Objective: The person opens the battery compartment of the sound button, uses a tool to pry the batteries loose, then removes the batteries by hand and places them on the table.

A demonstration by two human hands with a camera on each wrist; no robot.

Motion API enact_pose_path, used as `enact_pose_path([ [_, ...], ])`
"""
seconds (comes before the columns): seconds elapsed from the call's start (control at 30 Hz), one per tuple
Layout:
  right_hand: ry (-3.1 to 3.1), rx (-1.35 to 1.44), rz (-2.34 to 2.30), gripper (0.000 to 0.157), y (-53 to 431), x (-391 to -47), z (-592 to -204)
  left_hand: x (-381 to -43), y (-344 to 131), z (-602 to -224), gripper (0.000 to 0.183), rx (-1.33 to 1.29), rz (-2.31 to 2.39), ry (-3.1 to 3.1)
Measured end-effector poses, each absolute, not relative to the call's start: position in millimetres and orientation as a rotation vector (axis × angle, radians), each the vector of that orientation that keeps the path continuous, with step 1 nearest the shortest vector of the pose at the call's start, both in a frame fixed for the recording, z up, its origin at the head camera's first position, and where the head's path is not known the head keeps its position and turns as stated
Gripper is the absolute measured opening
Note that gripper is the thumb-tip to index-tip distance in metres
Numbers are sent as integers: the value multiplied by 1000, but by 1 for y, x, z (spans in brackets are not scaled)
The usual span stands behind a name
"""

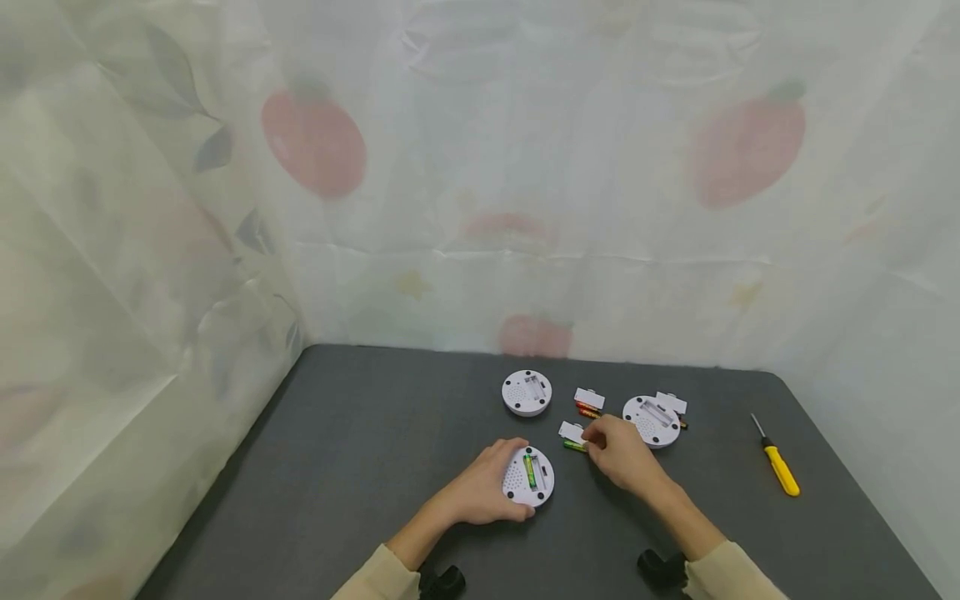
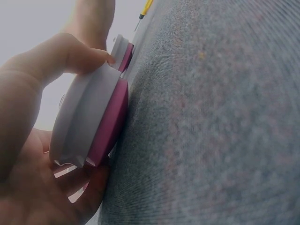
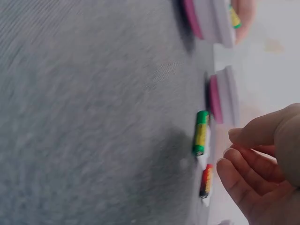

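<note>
My left hand point(image 1: 486, 490) grips a round white device point(image 1: 536, 493) by its rim, thumb on the near side and fingers at the far side. Its open battery compartment faces up with one green battery point(image 1: 530, 472) in it. A pink part point(image 2: 110, 123) lies under the white body, against the table. My right hand point(image 1: 621, 452) reaches over a loose green-and-yellow battery point(image 3: 200, 133) beside a small white cover point(image 1: 572, 431). Thumb and fingertips stand a little apart with nothing between them, close to that battery.
Behind is a second round device point(image 1: 516, 402), its compartment open. A third point(image 1: 637, 427) sits right of my right hand with a cover point(image 1: 672, 403) behind. Red batteries point(image 1: 588, 409) lie by another cover point(image 1: 590, 397). A yellow-handled screwdriver point(image 1: 782, 471) lies far right on the dark table point(image 1: 360, 417).
</note>
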State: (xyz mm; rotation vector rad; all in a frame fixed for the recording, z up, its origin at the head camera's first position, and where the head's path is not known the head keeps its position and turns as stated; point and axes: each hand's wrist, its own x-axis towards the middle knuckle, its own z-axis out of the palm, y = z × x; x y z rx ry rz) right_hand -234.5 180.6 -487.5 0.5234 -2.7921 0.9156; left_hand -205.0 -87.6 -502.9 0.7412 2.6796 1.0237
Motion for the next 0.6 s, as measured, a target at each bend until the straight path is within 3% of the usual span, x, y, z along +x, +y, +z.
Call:
enact_pose_path([
  [0.6,-2581,725,1153,15,160,-218,-471,-206,-88,-503,94,741,1028,2683],
])
